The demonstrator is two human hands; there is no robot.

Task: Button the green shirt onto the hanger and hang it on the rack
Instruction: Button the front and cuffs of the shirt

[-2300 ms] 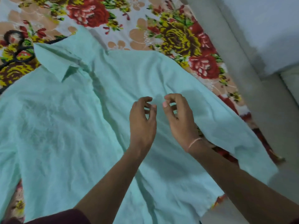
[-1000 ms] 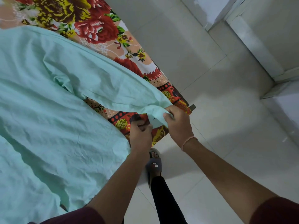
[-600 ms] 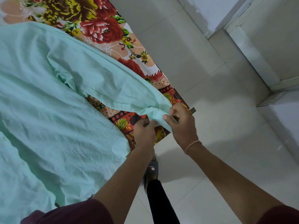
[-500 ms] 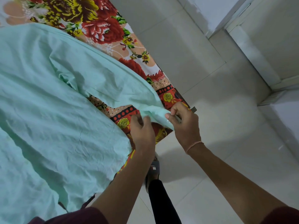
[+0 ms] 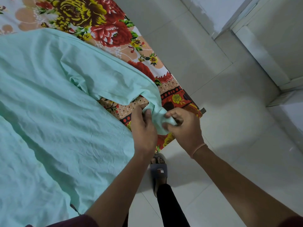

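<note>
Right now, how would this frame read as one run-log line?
green shirt: spread on floral sheet | left hand: pinches its sleeve end | right hand: grips same sleeve end | hanger, rack: not visible

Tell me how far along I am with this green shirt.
Done: little that shows; the green shirt lies spread on the floral sheet, front buttons not visible. In hand: the left hand and right hand both pinch the sleeve cuff at the bed's edge, probably fastening it. Left: hanging it up; no hanger or rack is in view.
</note>
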